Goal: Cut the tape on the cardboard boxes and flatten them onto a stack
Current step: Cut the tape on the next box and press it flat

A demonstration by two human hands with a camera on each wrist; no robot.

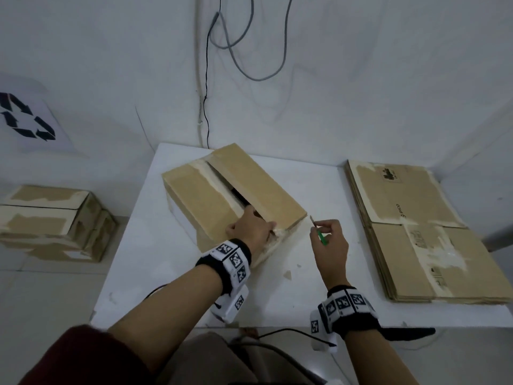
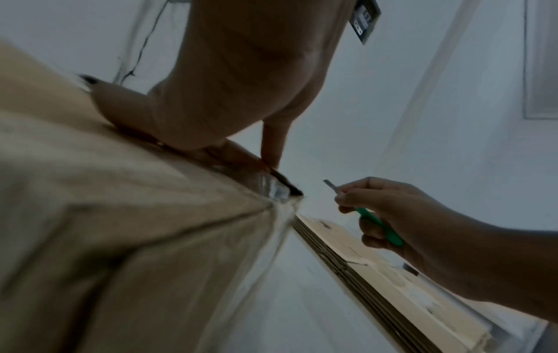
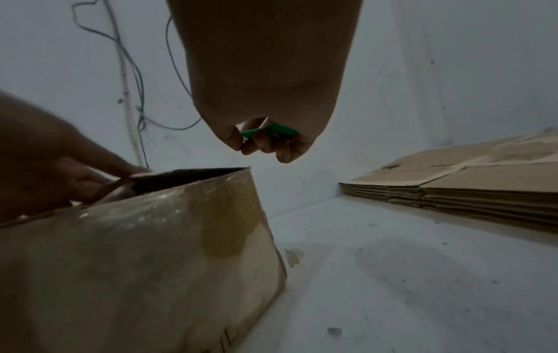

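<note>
I see the cardboard box (image 1: 233,195) mid-table, its top seam split, beside the flattened stack (image 1: 422,232). It looks light, stiff, hollow; I'd pull at the flap edges. My left hand (image 1: 251,227) hooks into the seam; my right hand (image 1: 330,245) pinches the green-handled knife (image 1: 319,232).

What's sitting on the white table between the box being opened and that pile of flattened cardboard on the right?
Only the right hand holding a green-handled knife above bare white table, with small scraps nearer the front, as the head view shows.
</note>
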